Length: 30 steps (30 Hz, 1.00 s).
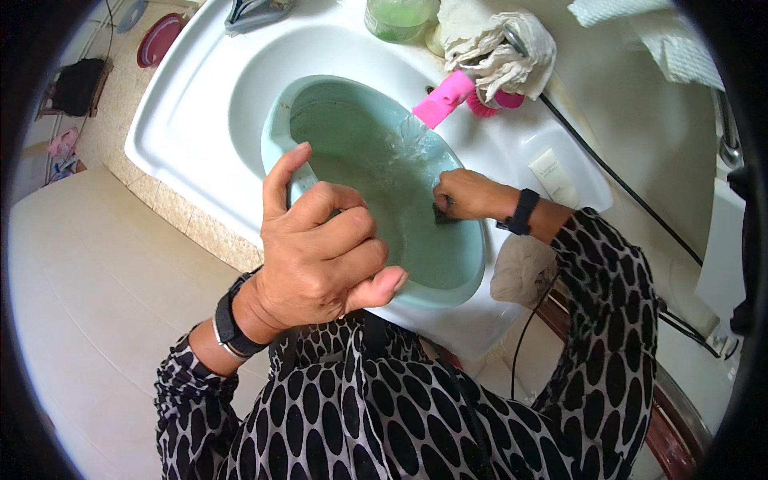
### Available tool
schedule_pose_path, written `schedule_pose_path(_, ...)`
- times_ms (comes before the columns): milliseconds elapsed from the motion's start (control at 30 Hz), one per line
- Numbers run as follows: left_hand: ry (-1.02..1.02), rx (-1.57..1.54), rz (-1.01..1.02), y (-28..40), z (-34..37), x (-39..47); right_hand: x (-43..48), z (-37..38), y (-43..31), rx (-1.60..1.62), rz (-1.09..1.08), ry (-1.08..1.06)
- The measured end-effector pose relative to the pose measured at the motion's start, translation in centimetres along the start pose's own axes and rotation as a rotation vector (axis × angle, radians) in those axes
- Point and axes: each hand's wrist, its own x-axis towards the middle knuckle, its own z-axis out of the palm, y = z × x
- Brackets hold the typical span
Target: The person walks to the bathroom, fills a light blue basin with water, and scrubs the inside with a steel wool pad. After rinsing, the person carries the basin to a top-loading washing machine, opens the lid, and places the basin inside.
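Observation:
A pale green plastic basin (277,123) sits in the white washbasin (249,78), holding cloudy water. From a pink tap spout (443,101), water streams into its right side. My right hand (465,195) reaches over the right rim, fingers closed on a small dark scrubbing pad (445,216) at the inner wall. In front of the basin's near left rim is my left hand (327,252), back up, with one finger stretched and the others curled. Its palm is hidden, so whether it grips the rim or anything else cannot be told.
A cream cloth (504,51) wraps the tap, with a pink brush (482,103) below it. Behind stands a green-tinted container (399,18). A white tube (552,171) lies on the right ledge. Near my right forearm is a beige cloth (522,270); a black cord (624,180) runs along the wall.

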Motion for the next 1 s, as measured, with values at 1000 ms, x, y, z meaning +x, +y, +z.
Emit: schedule_pose_path(1000,-0.118,-0.241,0.003,-4.1,-3.4,-1.5,-2.1,0.3,-0.9,-0.188,0.032,0.108)
